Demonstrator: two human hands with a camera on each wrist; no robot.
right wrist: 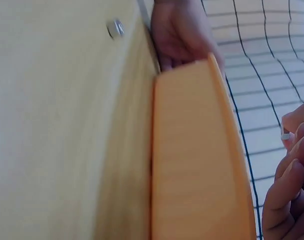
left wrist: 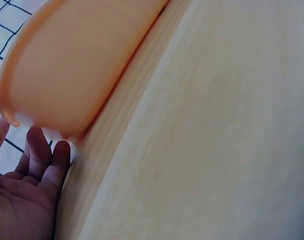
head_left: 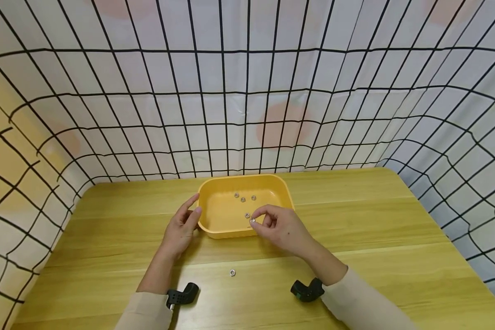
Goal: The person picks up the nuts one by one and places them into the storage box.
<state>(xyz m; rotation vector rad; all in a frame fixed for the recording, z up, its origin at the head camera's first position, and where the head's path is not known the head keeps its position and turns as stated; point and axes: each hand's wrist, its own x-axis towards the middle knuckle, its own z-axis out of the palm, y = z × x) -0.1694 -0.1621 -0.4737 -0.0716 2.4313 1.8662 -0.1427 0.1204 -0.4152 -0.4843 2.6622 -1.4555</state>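
A yellow plastic tray [head_left: 227, 234] stands on the wooden table, with several small metal nuts [head_left: 237, 195] lying on its floor. My left hand [head_left: 180, 231] holds the tray's left end, thumb at the rim and other fingers along the outer wall. In the left wrist view the curled fingers [left wrist: 39, 150] of that hand lie against the tray's end wall [left wrist: 57, 100]. Over the tray's front right part, my right hand [head_left: 282, 231] pinches one hex nut [head_left: 252, 220] between thumb and forefinger. This nut [right wrist: 285, 134] also shows in the right wrist view, above the rim.
A single nut [head_left: 233, 272] lies on the wooden table [head_left: 354, 275] in front of the tray, between my forearms. Black netting [head_left: 247, 91] over a pale cloth rises behind the table and along both sides. Each wrist carries a black camera mount [head_left: 307, 291].
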